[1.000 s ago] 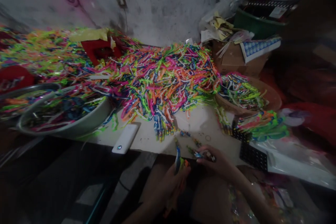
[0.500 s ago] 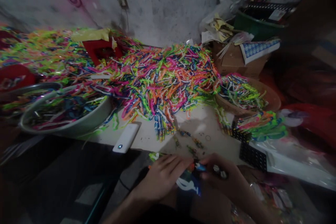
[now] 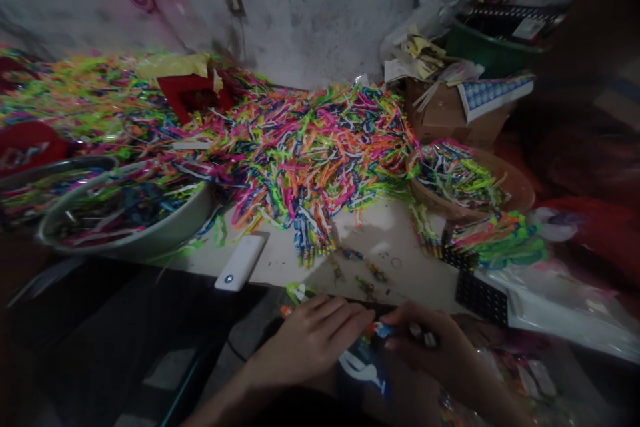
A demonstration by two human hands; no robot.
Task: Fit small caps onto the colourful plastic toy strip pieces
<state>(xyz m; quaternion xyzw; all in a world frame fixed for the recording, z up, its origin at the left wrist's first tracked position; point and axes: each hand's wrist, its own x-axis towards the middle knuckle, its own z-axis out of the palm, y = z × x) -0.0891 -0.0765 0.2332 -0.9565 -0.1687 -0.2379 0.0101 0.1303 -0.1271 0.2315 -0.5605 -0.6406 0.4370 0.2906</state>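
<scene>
At the table's front edge, my left hand (image 3: 320, 337) is closed, palm down, over a colourful limp strip piece (image 3: 299, 291) whose green, white and orange end pokes out on its left. My right hand (image 3: 425, 333) is curled beside it, thumb and forefinger at a small blue and white end piece (image 3: 383, 329) between the two hands. A dark blue and white limp strip (image 3: 361, 370) hangs below my left hand. My right fingers partly hide small pale cylindrical bits (image 3: 429, 339). Beyond the hands lies a row of strips with banded ends (image 3: 313, 247).
A big heap of colourful strips (image 3: 320, 147) covers the table's back. A white bowl (image 3: 150, 243) stands left, an orange-brown basin (image 3: 520, 190) right, both holding strips. Also there: a white power bank (image 3: 241, 263), a black perforated tray (image 3: 483, 299), a cardboard box (image 3: 450, 113) and a red stool (image 3: 193, 97).
Both hands have shifted slightly, the left a little to the right. The blue and white strip hangs slightly lower and farther right. The table's contents look the same.
</scene>
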